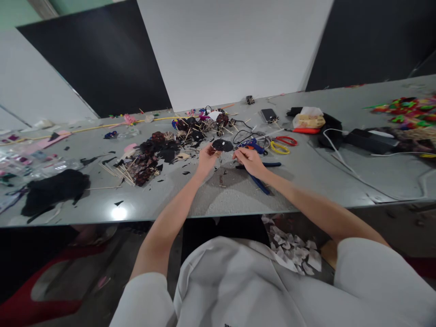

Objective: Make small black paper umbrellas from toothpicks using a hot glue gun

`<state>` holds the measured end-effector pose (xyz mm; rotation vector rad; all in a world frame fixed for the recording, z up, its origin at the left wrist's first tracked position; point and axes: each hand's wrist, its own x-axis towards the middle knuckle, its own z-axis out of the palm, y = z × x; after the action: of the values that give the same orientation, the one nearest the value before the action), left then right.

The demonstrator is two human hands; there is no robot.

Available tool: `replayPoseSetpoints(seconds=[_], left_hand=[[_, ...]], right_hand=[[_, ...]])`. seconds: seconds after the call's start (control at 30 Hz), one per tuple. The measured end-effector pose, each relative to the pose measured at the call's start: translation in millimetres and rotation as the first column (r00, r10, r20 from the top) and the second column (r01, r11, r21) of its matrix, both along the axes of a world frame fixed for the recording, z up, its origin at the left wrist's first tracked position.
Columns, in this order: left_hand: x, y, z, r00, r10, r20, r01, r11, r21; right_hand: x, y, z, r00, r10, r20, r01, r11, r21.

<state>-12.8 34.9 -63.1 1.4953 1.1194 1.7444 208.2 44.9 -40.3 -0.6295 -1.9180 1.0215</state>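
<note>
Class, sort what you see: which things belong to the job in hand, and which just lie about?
Likely in the job: black piece, in left hand; pliers, by right hand.

Seemingly lying about: black cloth; white scraps on floor.

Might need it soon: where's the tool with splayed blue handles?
Head view, right of centre: the tool lies on the table, partly hidden by the right hand.

Wearing a creased, roomy white top (235, 281) with short sleeves (145, 299). Bearing a small dark mark (227, 325) in front, cut by the view's edge. Apparently black legwear (226, 229), too shadowed to confirm.
</note>
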Motion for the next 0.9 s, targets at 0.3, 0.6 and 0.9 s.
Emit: replayPoseSetpoints(seconds=[0.3,0.6,0.9], left_hand=[[2.9,-4.5,5.3,0.999,-0.034,-0.019,0.034,0.999,-0.004],[1.9,-4.2,1.3,0.999,0.03,0.021,-0.03,0.999,-0.015],[-4.1,-0.3,2.5,0.992,0.103,0.074,-0.104,0.995,0.001]], right_hand=[[0.1,-0.4,0.5,1.0,-0.019,0.005,0.02,0.999,-0.031],[-0.4,-1.2,0.1,0.999,-0.036,0.005,0.035,0.999,0.014],[0.4,-0.6,0.6,0.998,-0.064,0.01,0.063,0.997,0.046]])
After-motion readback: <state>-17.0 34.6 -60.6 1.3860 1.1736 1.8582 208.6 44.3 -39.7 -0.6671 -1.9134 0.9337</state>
